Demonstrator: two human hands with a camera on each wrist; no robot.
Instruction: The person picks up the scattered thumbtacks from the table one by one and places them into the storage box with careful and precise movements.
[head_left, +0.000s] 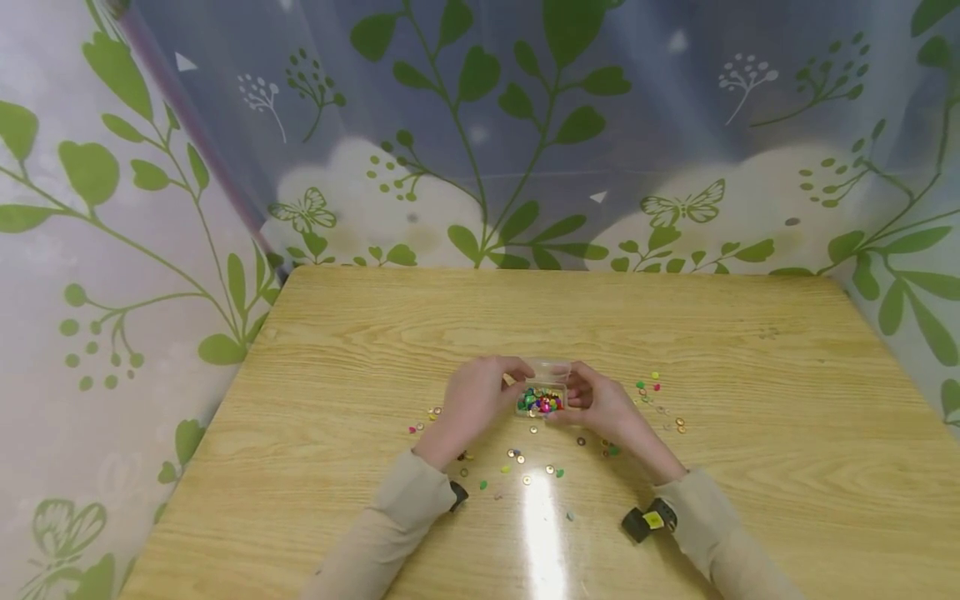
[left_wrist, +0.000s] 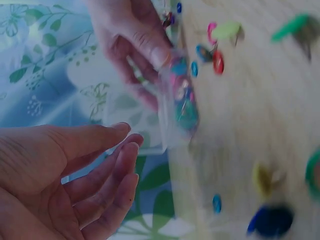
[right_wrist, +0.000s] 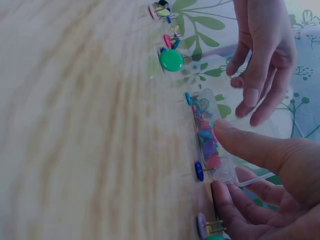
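A small clear plastic box [head_left: 529,414] of colourful thumbtacks [head_left: 551,403] sits on the table with its hinged lid [head_left: 551,371] raised at the back. My right hand [head_left: 609,408] holds the box at its right end; in the right wrist view the thumb [right_wrist: 245,142] lies on the side wall and the fingers are bent by the near end. At the left of the box is my left hand [head_left: 476,400]. Its thumb and fingers are loosely bent beside the lid, and I see nothing gripped between them. Whether its fingertips touch the lid is unclear.
Loose thumbtacks lie around the box, including gold ones [head_left: 681,429] on the right and a pink one [head_left: 412,430] on the left. The wooden table [head_left: 337,325] meets patterned cloth [head_left: 420,217] at its back. A black wrist device [head_left: 637,525] is near the right sleeve.
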